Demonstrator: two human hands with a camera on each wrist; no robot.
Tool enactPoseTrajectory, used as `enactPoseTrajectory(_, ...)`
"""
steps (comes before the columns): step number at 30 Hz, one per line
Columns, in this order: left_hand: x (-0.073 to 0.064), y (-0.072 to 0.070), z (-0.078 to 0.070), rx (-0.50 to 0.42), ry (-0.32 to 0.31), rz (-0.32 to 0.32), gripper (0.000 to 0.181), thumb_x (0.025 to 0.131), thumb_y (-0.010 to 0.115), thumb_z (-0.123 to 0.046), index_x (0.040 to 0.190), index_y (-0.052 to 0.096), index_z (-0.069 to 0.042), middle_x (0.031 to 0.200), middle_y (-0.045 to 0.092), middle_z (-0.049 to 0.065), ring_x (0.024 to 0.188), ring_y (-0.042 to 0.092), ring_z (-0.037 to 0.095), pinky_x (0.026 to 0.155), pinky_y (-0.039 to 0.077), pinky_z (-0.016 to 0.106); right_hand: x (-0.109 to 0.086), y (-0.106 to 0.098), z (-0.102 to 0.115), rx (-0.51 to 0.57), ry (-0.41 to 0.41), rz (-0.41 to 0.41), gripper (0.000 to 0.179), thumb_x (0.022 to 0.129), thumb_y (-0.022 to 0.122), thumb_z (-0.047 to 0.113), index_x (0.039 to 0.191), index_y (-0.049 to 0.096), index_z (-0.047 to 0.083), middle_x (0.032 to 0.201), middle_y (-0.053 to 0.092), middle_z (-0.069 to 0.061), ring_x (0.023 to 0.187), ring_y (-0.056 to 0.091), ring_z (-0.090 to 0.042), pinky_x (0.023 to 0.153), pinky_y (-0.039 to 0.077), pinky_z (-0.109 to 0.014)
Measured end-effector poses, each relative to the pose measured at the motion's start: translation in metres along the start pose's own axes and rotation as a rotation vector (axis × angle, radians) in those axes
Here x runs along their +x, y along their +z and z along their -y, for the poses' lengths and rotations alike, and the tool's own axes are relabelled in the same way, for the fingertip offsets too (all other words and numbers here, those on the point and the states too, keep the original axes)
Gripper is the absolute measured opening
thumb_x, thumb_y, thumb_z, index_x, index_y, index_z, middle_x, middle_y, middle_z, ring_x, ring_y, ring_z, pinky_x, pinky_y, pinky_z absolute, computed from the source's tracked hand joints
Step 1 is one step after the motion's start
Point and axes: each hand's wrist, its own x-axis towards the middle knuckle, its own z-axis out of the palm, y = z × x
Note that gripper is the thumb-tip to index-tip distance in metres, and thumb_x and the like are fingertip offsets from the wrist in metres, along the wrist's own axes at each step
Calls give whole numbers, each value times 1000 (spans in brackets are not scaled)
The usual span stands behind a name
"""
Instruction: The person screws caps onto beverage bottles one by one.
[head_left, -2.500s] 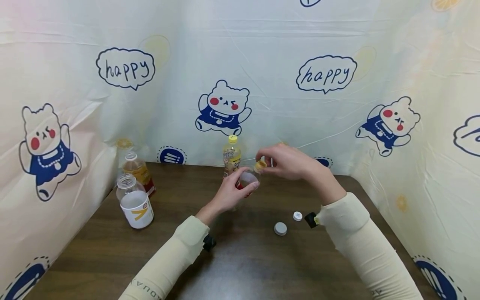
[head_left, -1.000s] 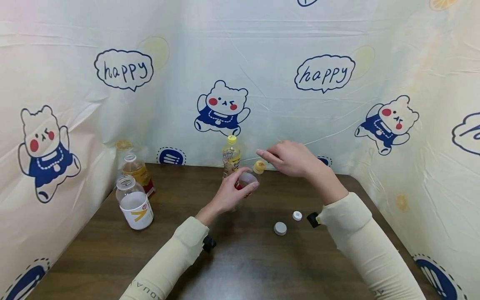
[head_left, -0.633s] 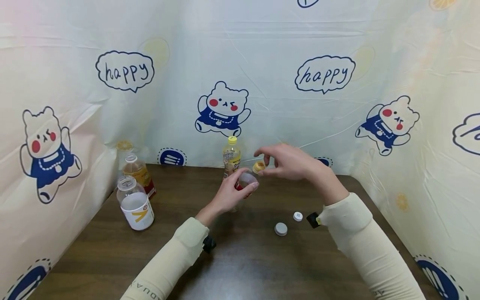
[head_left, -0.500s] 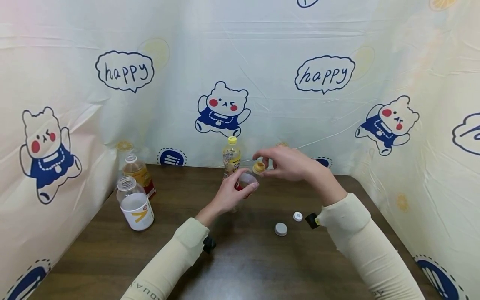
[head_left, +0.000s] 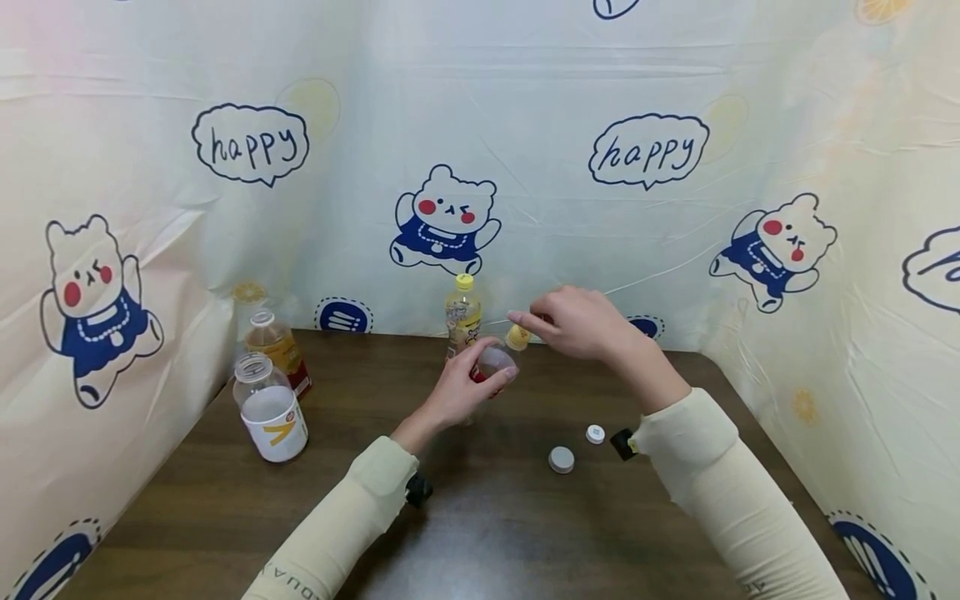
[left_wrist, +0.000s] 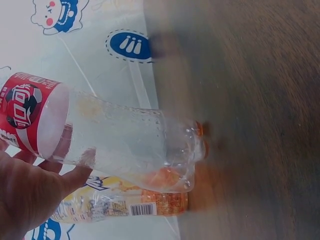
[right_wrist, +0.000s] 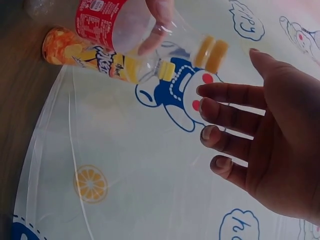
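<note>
My left hand (head_left: 456, 387) grips a clear plastic bottle (left_wrist: 125, 135) with a red label, its fingers and thumb round the label area. The bottle leans, with its neck up and to the right in the head view. An orange-yellow cap (right_wrist: 210, 54) sits on its neck. Close to that cap is my right hand (head_left: 581, 321). The right wrist view shows its fingers (right_wrist: 232, 95) spread and slightly bent, apart from the cap, with nothing held. Just behind the held bottle stands a drink bottle (head_left: 463, 310) with a yellow cap.
At the table's left stand a wide-mouthed bottle (head_left: 273, 421) with a white label and an amber-labelled bottle (head_left: 277, 346), both uncapped or pale at the top. Two white caps (head_left: 561, 459) lie on the brown table (head_left: 480, 517) right of centre. A printed curtain (head_left: 540, 233) encloses the table.
Half a second ago my right finger and thumb were around the cap; now the hand has turned over and its fingers are off it. My left hand and the bottle stay put.
</note>
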Motion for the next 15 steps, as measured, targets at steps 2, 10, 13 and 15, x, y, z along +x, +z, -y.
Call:
enactPoseTrajectory(2, 0, 0, 0, -11, 0, 0, 53, 94, 71, -51, 140, 53, -34, 128, 60, -1, 113, 58, 24, 91, 56, 48, -1, -1, -2, 21, 10, 0, 47, 105, 48, 55, 80, 71, 22, 62, 51, 1, 67, 52, -20, 60, 42, -35)
enactPoseTrajectory(10, 0, -3, -1, -34, -20, 5, 52, 93, 70, -53, 139, 53, -37, 129, 61, -2, 115, 57, 25, 92, 55, 51, -4, -7, -9, 138, -113, 68, 36, 100, 66, 40, 130, 65, 21, 97, 69, 5, 82, 62, -16, 75, 53, -35)
enactPoseTrajectory(13, 1, -4, -1, -34, -20, 5, 51, 93, 70, -53, 138, 53, -36, 129, 61, -1, 115, 57, 26, 92, 56, 52, -4, -8, -10, 179, -167, 109, 44, 97, 72, 30, 138, 60, 21, 101, 68, 3, 82, 63, -16, 79, 52, -35)
enactPoseTrajectory(15, 0, -3, -1, -31, -20, 6, 51, 94, 70, -52, 138, 53, -36, 130, 60, -2, 116, 57, 26, 93, 56, 52, -3, -7, -10, 191, -195, 125, 46, 96, 73, 26, 140, 59, 20, 103, 67, 2, 82, 63, -16, 79, 52, -34)
